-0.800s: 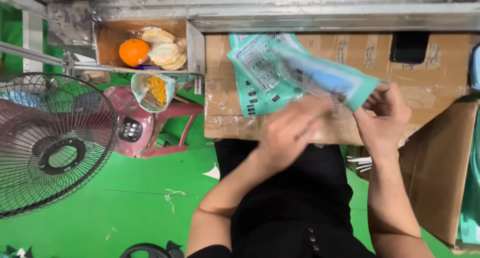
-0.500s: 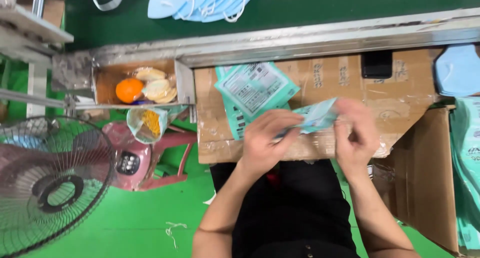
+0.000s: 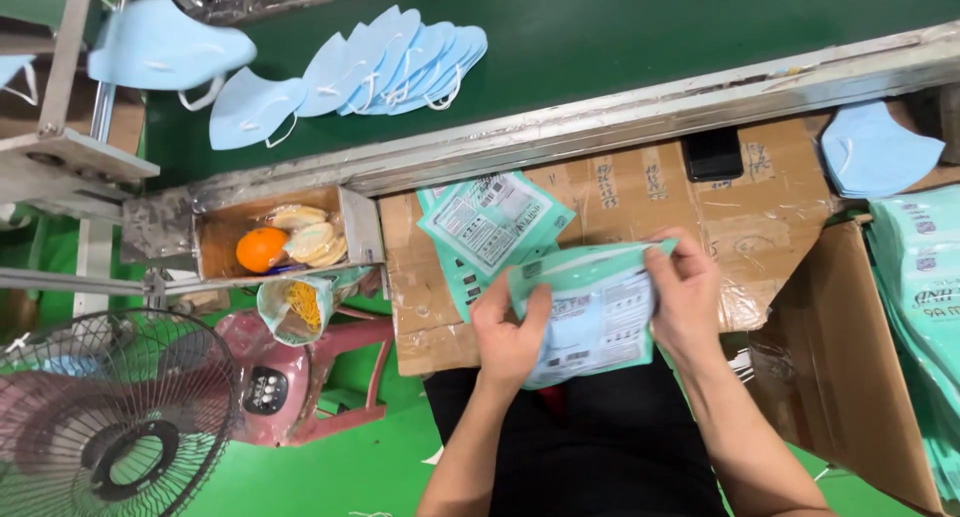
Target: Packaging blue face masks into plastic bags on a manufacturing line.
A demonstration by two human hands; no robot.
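Flat glossy teal pouch [image 3: 592, 312] between both hands

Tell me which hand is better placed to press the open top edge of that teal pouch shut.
Probably the right hand: its fingers already pinch the upper right edge of the teal pouch by its opening. The left hand grips lower on the left side, steadying it.

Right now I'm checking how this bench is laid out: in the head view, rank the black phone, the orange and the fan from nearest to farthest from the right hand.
1. Black phone: just above the right hand, on the cardboard by the rail.
2. Orange: far to its left, in the small tray.
3. Fan: farthest, at the lower left corner.
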